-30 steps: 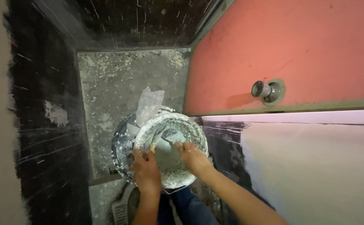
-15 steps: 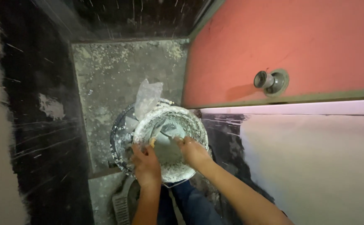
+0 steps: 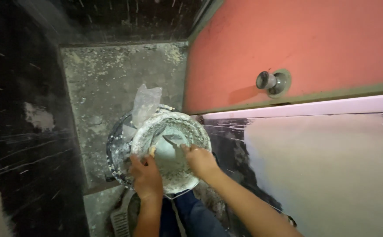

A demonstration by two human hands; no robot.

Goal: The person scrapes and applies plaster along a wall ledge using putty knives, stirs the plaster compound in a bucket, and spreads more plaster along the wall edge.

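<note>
White plaster pan (image 3: 174, 173) held over a bucket (image 3: 117, 160) on the concrete floor (image 3: 112, 83).
Left hand (image 3: 145, 175) grips the pan's rim; right hand (image 3: 201, 161) clenches a putty knife (image 3: 173, 140) inside the pan, beside a red door (image 3: 288, 44).

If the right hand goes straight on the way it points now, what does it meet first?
Probably the white paste in the bowl: the right hand points up-left over the bowl, holding a putty knife. Depth is unclear.

pan (image 3: 187, 173): plaster-crusted, rough rim, wet paste by the fingers (image 3: 150, 160)
blade (image 3: 174, 140): smooth metal
door (image 3: 297, 44): matt red
floor (image 3: 108, 83): rough concrete
</note>
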